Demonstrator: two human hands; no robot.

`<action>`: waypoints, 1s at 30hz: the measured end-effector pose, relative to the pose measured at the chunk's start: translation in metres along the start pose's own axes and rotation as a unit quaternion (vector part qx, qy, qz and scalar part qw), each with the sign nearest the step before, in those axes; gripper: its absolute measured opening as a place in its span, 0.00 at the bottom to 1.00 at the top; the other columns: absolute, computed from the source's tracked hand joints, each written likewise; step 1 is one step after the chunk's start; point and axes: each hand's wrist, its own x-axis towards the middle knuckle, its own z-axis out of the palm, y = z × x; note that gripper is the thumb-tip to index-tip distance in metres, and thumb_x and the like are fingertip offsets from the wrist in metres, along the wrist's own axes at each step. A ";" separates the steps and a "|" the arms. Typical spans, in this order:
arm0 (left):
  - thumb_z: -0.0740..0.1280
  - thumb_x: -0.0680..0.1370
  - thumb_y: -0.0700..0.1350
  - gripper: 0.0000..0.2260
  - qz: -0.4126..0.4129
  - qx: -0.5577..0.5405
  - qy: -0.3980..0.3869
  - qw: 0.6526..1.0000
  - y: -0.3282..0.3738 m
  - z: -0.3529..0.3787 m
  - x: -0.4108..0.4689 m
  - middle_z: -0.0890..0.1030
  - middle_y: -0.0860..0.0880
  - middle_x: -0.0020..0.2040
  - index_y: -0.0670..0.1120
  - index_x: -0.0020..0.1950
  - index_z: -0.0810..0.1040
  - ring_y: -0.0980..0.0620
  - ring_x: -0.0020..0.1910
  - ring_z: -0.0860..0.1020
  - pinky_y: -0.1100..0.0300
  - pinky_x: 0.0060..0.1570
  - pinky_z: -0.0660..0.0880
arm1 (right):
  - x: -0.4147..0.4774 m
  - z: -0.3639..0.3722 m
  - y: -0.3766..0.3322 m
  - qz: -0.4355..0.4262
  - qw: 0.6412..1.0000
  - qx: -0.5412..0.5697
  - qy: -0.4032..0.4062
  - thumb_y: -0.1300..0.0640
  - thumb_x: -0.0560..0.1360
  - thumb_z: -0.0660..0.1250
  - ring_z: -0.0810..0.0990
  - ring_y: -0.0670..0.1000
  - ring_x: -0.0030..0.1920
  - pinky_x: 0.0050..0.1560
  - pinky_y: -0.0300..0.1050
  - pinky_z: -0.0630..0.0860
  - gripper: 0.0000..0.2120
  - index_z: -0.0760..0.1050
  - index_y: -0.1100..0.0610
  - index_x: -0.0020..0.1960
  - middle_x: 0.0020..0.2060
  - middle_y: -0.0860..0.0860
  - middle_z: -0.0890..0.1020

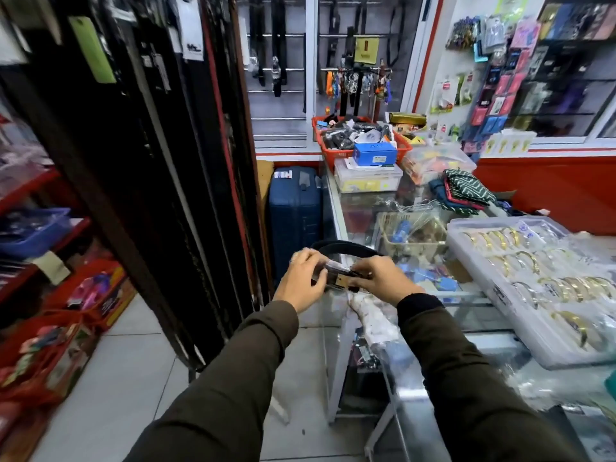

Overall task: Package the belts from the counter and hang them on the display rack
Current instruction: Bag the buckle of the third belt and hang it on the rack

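While both hands are working above the glass desk [363,208] edge, the left hand [301,281] and right hand [383,278] are pinching the black belt [346,245] at its buckle, apparently fitting clear packaging. Risk: the wrap is looking slippery, so the coil may be springing loose.

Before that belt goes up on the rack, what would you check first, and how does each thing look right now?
1. Both hands on the belt: left hand and right hand grip it. Ok.
2. Clear wrapping around the buckle end: cannot tell whether it is closed.
3. Belt off the glass counter: ok.
4. Free spot on the display rack: crowded with belts, cannot tell.
5. Belt strap not snagged: cannot tell.
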 end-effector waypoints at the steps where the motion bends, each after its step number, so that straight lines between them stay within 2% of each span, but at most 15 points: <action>1: 0.63 0.83 0.44 0.11 -0.006 -0.012 0.024 1.000 -0.004 -0.009 -0.005 0.74 0.46 0.61 0.45 0.65 0.77 0.47 0.63 0.72 0.53 0.67 0.69 | 0.002 0.000 -0.010 -0.016 1.000 0.013 0.005 0.57 0.75 0.74 0.82 0.53 0.48 0.46 0.42 0.71 0.08 0.84 0.59 0.52 0.47 0.55 0.87; 4: 0.66 0.82 0.44 0.16 -0.058 -0.106 0.113 0.986 -0.008 -0.031 -0.017 0.70 0.48 0.66 0.48 0.71 0.74 0.53 0.64 0.73 0.57 0.68 0.71 | 0.009 0.002 -0.039 -0.045 0.996 0.063 0.034 0.59 0.74 0.74 0.82 0.50 0.46 0.42 0.30 0.71 0.07 0.84 0.61 0.51 0.45 0.53 0.87; 6: 0.70 0.80 0.43 0.19 -0.126 -0.207 0.181 0.953 -0.004 -0.047 -0.023 0.71 0.51 0.65 0.50 0.70 0.73 0.60 0.58 0.77 0.61 0.60 0.77 | 0.012 0.003 -0.059 -0.046 0.988 0.136 0.055 0.61 0.74 0.75 0.82 0.47 0.46 0.42 0.23 0.73 0.08 0.84 0.62 0.52 0.46 0.53 0.86; 7: 0.72 0.79 0.44 0.19 -0.156 -0.265 0.205 0.929 -0.001 -0.054 -0.024 0.73 0.51 0.63 0.51 0.68 0.73 0.59 0.55 0.79 0.62 0.54 0.80 | 0.014 0.003 -0.067 -0.049 0.981 0.178 0.067 0.61 0.74 0.75 0.83 0.46 0.46 0.44 0.22 0.74 0.07 0.84 0.61 0.52 0.46 0.53 0.86; 9: 0.74 0.77 0.44 0.18 -0.201 -0.387 0.229 0.870 0.005 -0.070 -0.027 0.79 0.48 0.59 0.51 0.65 0.74 0.51 0.51 0.84 0.60 0.44 0.84 | 0.016 0.002 -0.084 -0.061 0.963 0.250 0.077 0.60 0.73 0.77 0.85 0.46 0.47 0.49 0.27 0.78 0.06 0.84 0.56 0.49 0.45 0.50 0.87; 11: 0.76 0.76 0.45 0.19 -0.225 -0.453 0.223 0.833 0.009 -0.086 -0.030 0.83 0.43 0.55 0.46 0.65 0.76 0.49 0.46 0.86 0.57 0.41 0.84 | 0.016 0.003 -0.098 -0.069 0.950 0.296 0.072 0.57 0.72 0.78 0.86 0.44 0.47 0.52 0.35 0.80 0.06 0.83 0.50 0.46 0.43 0.47 0.87; 14: 0.77 0.74 0.45 0.19 -0.243 -0.455 0.203 0.832 0.015 -0.103 -0.036 0.85 0.42 0.49 0.39 0.61 0.80 0.57 0.37 0.85 0.59 0.39 0.85 | 0.015 0.006 -0.114 -0.083 0.932 0.345 0.077 0.55 0.71 0.79 0.86 0.42 0.45 0.53 0.41 0.82 0.07 0.82 0.45 0.42 0.40 0.44 0.87; 16: 0.78 0.74 0.46 0.17 -0.250 -0.431 0.220 0.839 0.019 -0.113 -0.041 0.85 0.44 0.46 0.39 0.59 0.82 0.59 0.36 0.84 0.63 0.36 0.83 | 0.015 0.007 -0.125 -0.089 0.922 0.369 0.076 0.54 0.70 0.79 0.87 0.45 0.46 0.54 0.44 0.82 0.06 0.83 0.45 0.41 0.40 0.46 0.88; 19: 0.77 0.75 0.46 0.15 -0.237 -0.397 0.257 0.849 0.024 -0.132 -0.046 0.86 0.43 0.48 0.39 0.58 0.84 0.55 0.42 0.84 0.64 0.35 0.81 | 0.017 0.004 -0.138 -0.111 0.908 0.400 0.059 0.54 0.69 0.79 0.87 0.48 0.47 0.53 0.45 0.81 0.06 0.84 0.45 0.41 0.43 0.48 0.88; 22: 0.77 0.75 0.44 0.15 -0.208 -0.391 0.291 0.848 0.034 -0.156 -0.045 0.86 0.37 0.53 0.37 0.57 0.83 0.44 0.52 0.86 0.53 0.48 0.85 | 0.019 -0.007 -0.153 -0.133 0.892 0.432 -0.010 0.58 0.72 0.77 0.86 0.47 0.48 0.51 0.42 0.83 0.10 0.84 0.48 0.52 0.49 0.54 0.88; 24: 0.77 0.75 0.43 0.16 -0.180 -0.396 0.308 0.846 0.040 -0.175 -0.042 0.86 0.37 0.54 0.36 0.59 0.83 0.42 0.55 0.86 0.49 0.51 0.85 | 0.021 -0.015 -0.166 -0.140 0.870 0.470 -0.052 0.62 0.73 0.76 0.87 0.48 0.48 0.49 0.41 0.84 0.14 0.82 0.54 0.57 0.48 0.55 0.88; 26: 0.77 0.75 0.42 0.17 -0.157 -0.419 0.327 0.832 0.045 -0.194 -0.041 0.87 0.38 0.53 0.37 0.60 0.83 0.43 0.54 0.86 0.52 0.50 0.85 | 0.026 -0.026 -0.183 -0.148 0.851 0.501 -0.042 0.65 0.72 0.76 0.88 0.45 0.44 0.44 0.38 0.84 0.12 0.83 0.55 0.53 0.44 0.52 0.88; 30: 0.75 0.76 0.42 0.14 -0.125 -0.444 0.332 0.823 0.051 -0.222 -0.036 0.87 0.41 0.54 0.38 0.61 0.83 0.46 0.55 0.86 0.59 0.49 0.84 | 0.042 -0.050 -0.222 -0.167 0.833 0.528 0.000 0.64 0.73 0.75 0.87 0.45 0.43 0.45 0.39 0.84 0.11 0.81 0.57 0.54 0.46 0.55 0.87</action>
